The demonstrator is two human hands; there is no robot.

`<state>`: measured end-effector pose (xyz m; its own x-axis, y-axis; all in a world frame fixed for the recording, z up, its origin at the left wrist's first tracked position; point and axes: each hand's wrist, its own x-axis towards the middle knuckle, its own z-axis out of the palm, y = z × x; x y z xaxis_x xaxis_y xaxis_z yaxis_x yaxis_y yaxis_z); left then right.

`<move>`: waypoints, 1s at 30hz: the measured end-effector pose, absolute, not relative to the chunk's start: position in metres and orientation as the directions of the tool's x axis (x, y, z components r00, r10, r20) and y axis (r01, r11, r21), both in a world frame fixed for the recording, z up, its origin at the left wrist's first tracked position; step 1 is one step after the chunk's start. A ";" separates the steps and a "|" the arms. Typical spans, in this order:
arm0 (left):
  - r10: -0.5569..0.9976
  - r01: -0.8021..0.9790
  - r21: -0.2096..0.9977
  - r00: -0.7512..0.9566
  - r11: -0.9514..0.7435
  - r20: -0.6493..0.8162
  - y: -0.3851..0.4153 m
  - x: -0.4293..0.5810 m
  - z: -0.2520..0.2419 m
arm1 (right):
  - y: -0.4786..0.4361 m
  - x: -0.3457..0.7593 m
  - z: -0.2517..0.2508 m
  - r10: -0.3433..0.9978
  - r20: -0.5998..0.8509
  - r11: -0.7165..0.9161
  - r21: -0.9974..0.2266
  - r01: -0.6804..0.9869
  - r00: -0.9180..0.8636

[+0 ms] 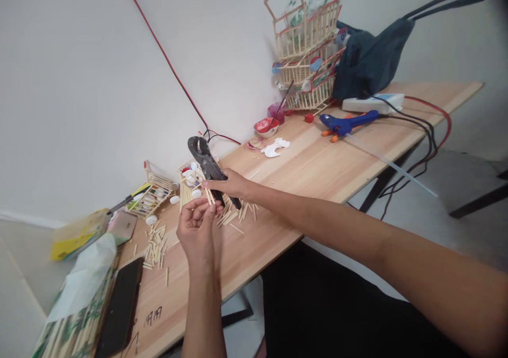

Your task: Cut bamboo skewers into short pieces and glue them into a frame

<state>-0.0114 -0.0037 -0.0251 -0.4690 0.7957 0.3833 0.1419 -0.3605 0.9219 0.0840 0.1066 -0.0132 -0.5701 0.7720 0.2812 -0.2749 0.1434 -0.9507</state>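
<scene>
My right hand [230, 184] is closed round the handles of black cutting pliers [206, 159], whose jaws point up and to the left. My left hand [198, 226] is raised just below it, palm toward me, fingers curled in a pinch on a short wooden stick [209, 195] next to the pliers' handles. Under both hands a heap of cut wooden sticks [234, 215] lies on the wooden table [317, 167]. A small stick-built cart with white caps [190, 181] stands just behind the pliers.
More cut sticks [155, 247] lie to the left, near another stick cart [153, 195], a phone [121, 306] and a tissue pack [83, 278]. Further right are a red paint bowl [265, 127], a blue glue gun [347, 122], stacked stick baskets [307, 51], a dark bag [369, 62] and cables [428, 136].
</scene>
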 end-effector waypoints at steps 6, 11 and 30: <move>0.837 0.036 0.941 -0.448 -0.335 0.315 -0.003 -0.012 -0.024 | 0.106 0.086 -0.012 0.772 0.318 0.213 -0.945 -0.247 -0.551; 0.876 -0.216 0.932 -0.452 -0.291 0.168 0.001 -0.015 -0.025 | 0.106 0.084 -0.016 0.767 0.343 0.274 -0.939 -0.207 -0.543; 0.874 -0.304 0.922 -0.482 -0.240 0.069 -0.001 -0.023 -0.027 | 0.121 0.084 -0.017 0.817 0.354 0.113 -0.872 -0.476 -0.456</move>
